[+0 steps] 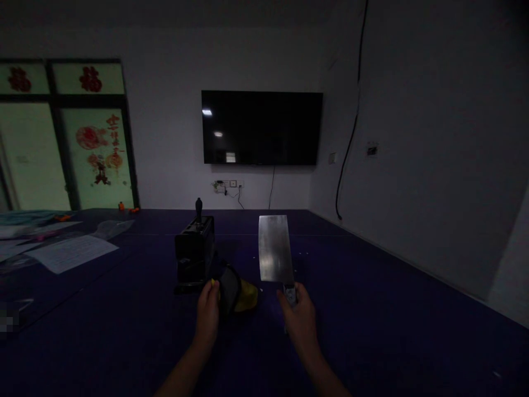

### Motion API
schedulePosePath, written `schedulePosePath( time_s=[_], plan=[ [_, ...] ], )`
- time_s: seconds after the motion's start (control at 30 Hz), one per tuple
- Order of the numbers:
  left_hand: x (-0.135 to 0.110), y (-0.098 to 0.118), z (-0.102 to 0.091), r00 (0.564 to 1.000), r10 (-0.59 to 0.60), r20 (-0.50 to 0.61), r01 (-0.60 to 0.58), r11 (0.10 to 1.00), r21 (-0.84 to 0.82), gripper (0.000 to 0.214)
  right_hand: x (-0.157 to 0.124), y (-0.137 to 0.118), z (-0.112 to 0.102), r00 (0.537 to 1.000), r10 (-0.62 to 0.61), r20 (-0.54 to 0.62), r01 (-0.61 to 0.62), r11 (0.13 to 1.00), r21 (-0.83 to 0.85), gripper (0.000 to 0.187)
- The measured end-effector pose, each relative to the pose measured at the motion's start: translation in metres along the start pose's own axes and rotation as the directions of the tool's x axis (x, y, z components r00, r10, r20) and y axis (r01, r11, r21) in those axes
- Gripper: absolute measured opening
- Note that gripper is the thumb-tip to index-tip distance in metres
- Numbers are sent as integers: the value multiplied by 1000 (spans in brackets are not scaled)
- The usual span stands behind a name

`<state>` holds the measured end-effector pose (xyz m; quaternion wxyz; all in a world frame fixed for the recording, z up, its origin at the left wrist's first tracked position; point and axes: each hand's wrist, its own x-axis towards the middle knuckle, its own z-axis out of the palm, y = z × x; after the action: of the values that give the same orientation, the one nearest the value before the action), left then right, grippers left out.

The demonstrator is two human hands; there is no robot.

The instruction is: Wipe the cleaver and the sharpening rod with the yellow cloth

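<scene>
My right hand [301, 315] is wrapped round the handle of a cleaver [275, 249], whose broad metal blade points up and away from me. Closed on a yellow edge, my left hand [208, 310] grips a dark grey and yellow thing [230, 289] that looks soft; its kind is hard to make out in the dim light. Just beyond my left hand stands a black box-like holder [195, 253] with a dark knobbed handle [199, 207] sticking up from its top. The cleaver blade is apart from both the holder and the grey and yellow thing.
The dark blue surface [363, 331] carries a few small white scraps. Papers [74, 252] and clear plastic [113, 227] lie at the left, with small orange items [121, 206] behind. A television [262, 128] hangs on the far wall; a black cable [349, 149] runs down the right wall.
</scene>
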<state>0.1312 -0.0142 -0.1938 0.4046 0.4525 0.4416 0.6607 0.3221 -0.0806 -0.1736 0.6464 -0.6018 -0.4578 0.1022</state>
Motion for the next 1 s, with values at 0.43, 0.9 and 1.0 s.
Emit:
schedulePosePath(
  time_s=[0.43, 0.9, 1.0],
  plan=[
    [-10, -8, -11, 757, 619, 211, -620, 578, 531, 36, -2, 4, 3, 994, 29, 109, -42, 992, 119, 30],
    [-13, 2, -7, 773, 535, 341, -594, 421, 685, 26, -5, 10, 7, 989, -33, 141, 12, 988, 151, 35],
    [-16, 7, -4, 632, 697, 338, -681, 292, 671, 24, -5, 12, 9, 989, -25, 143, 5, 990, 143, 34]
  ],
)
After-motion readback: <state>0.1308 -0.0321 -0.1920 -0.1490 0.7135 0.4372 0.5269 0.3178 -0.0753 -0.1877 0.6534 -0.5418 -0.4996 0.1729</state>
